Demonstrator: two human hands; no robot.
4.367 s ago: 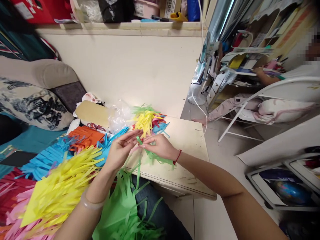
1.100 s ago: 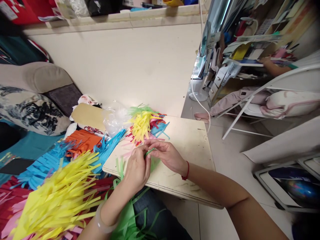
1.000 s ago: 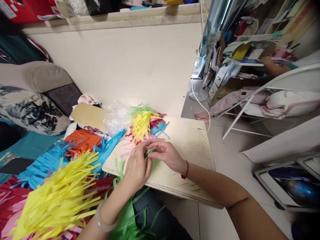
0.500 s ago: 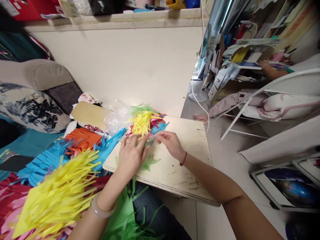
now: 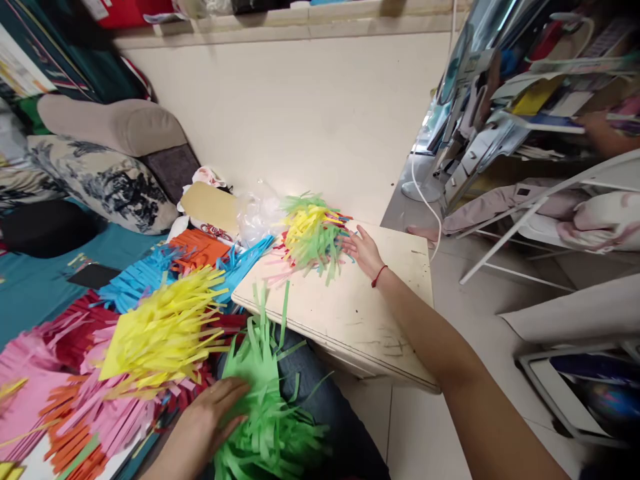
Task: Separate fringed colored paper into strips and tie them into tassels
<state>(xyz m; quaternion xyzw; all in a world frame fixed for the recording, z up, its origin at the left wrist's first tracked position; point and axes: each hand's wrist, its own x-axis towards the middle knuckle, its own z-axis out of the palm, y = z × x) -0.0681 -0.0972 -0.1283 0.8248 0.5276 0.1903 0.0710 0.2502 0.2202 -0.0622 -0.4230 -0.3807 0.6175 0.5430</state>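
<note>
Right hand (image 5: 361, 252): fingers spread at right edge of tassels (image 5: 319, 241) on table (image 5: 325, 317); no pinch seen. Left hand (image 5: 213, 413): at green fringe (image 5: 267, 423) on lap (image 5: 347, 420); cannot tell whether it pinches. Handling, judged: take fringe by its uncut part, strips parallel; touch tassels lightly, as strips likely tangle or tear.

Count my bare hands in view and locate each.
2. The left bare hand is at the left edge of the fringed green paper; the right bare hand is at the right edge of the multicoloured paper-strip pile. Neither is hidden.
</note>
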